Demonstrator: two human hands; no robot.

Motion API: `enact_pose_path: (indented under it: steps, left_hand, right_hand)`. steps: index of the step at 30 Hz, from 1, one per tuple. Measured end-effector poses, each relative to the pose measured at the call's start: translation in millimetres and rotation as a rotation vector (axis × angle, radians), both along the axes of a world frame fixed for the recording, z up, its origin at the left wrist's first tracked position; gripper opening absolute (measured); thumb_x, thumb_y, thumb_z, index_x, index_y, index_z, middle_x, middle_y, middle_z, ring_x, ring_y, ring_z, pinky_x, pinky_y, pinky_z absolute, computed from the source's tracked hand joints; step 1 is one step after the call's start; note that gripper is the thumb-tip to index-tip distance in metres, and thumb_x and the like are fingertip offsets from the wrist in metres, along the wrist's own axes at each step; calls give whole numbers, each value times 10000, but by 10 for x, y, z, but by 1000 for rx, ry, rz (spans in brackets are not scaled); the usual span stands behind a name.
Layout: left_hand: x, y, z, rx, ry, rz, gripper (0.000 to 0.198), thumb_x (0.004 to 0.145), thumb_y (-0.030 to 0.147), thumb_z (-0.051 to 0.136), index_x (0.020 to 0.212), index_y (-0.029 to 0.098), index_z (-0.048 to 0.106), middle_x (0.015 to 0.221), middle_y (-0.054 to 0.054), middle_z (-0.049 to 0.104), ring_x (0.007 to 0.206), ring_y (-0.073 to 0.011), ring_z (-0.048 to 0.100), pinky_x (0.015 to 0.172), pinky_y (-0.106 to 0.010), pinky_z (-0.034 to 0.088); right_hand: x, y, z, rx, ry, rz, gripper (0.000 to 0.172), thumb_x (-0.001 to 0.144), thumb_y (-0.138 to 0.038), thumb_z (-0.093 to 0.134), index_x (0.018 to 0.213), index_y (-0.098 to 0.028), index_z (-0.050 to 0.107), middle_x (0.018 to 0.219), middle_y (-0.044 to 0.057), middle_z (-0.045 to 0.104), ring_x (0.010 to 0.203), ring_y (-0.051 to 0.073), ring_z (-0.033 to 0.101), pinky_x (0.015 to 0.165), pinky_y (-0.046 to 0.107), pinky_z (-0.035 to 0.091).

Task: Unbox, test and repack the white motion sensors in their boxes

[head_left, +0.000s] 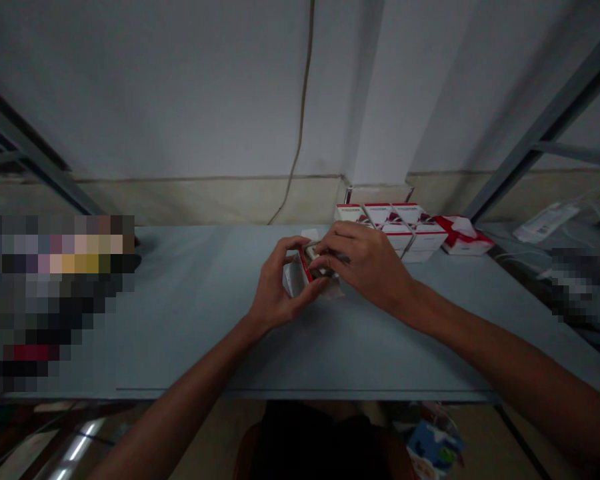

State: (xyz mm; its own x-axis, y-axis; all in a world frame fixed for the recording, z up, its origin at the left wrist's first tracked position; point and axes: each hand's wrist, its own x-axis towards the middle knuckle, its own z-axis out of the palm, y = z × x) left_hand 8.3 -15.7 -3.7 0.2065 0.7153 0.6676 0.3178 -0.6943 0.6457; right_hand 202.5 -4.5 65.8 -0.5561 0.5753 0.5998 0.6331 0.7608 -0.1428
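Observation:
Above the middle of the table, my left hand (283,285) grips a small white box with red edges (296,275), its thumb along the near side and its fingers round the far side. The box's top is open, with a pale flap standing up at the back. My right hand (363,263) reaches in from the right, thumb and fingers pinched together at the box's opening. What those fingertips hold, if anything, is too dark and covered to make out. Below the right fingers a bit of clear, pale material sticks out beside the box.
Several white boxes with red edges (420,235) are stacked at the back right, beside a red and white tissue box (464,237). Metal posts (540,127) frame the blue-grey table (190,313). A cable (303,113) hangs down the wall. Both table ends are partly pixelated.

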Motion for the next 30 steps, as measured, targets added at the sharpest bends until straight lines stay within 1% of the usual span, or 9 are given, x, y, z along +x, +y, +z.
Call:
enact_pose_path:
  steps: [5, 10, 15, 17, 22, 24, 26, 28, 30]
  left_hand:
    - [6, 1, -9, -13, -15, -10, 557, 891, 466, 770, 1352, 263, 532, 1320, -94, 632, 1217, -267, 640, 1000, -464, 563]
    - [-5, 7, -25, 4, -4, -25, 559, 913, 507, 741, 1368, 262, 527, 1330, -100, 635, 1217, -263, 643, 1023, -476, 544]
    - [-14, 31, -55, 21, 1, -49, 740, 834, 663, 783, 1394, 261, 514, 1377, -120, 623, 1248, -290, 636, 1044, -493, 540]
    - [-6, 33, -64, 32, 7, -32, 763, 806, 647, 821, 1389, 259, 519, 1379, -121, 628, 1251, -289, 639, 1037, -479, 546]
    - [16, 18, -75, 36, 6, 20, 697, 805, 525, 869, 1357, 252, 543, 1347, -112, 656, 1222, -273, 661, 1005, -446, 567]
    - [19, 15, -76, 31, 3, 20, 674, 823, 508, 855, 1362, 252, 542, 1354, -114, 655, 1232, -274, 658, 1009, -448, 568]
    - [18, 15, -73, 29, 6, 27, 644, 851, 490, 829, 1373, 253, 537, 1366, -118, 651, 1244, -276, 652, 1016, -456, 567]
    - [17, 17, -68, 27, 4, 28, 626, 867, 475, 812, 1380, 253, 532, 1373, -119, 648, 1246, -276, 652, 1022, -462, 568]
    - [17, 19, -65, 26, 2, 21, 624, 866, 471, 813, 1379, 250, 534, 1372, -122, 649, 1244, -276, 654, 1028, -464, 570]
  right_hand:
    - [20, 53, 3, -60, 9, 10, 104, 917, -224, 790, 871, -135, 763, 853, 67, 703, 841, 205, 634, 774, 319, 431]
    - [27, 78, -18, -64, 25, 12, 112, 941, -231, 761, 879, -139, 744, 872, 70, 698, 855, 211, 620, 785, 326, 430]
    - [40, 92, -25, -85, 36, 20, 127, 939, -243, 767, 863, -151, 722, 854, 54, 681, 826, 201, 614, 762, 318, 423]
    - [43, 88, -30, -84, 42, 23, 130, 946, -239, 756, 858, -153, 715, 852, 54, 680, 826, 200, 618, 755, 317, 419]
    - [33, 86, -35, -114, 46, 18, 130, 943, -241, 761, 862, -151, 713, 874, 63, 703, 835, 202, 641, 761, 318, 434]
    - [49, 71, 35, -133, 73, 19, 134, 945, -241, 759, 853, -155, 714, 870, 60, 719, 821, 196, 652, 759, 314, 443]
    - [110, 31, 172, -130, 121, 8, 130, 953, -257, 747, 860, -169, 724, 865, 52, 737, 796, 193, 658, 746, 316, 448]
    - [236, -19, 341, -134, 148, -21, 124, 961, -294, 730, 884, -197, 746, 866, 43, 756, 766, 199, 663, 715, 325, 445]
    - [426, -45, 467, -180, 110, -48, 141, 959, -334, 717, 871, -235, 763, 844, 30, 767, 729, 209, 668, 670, 337, 432]
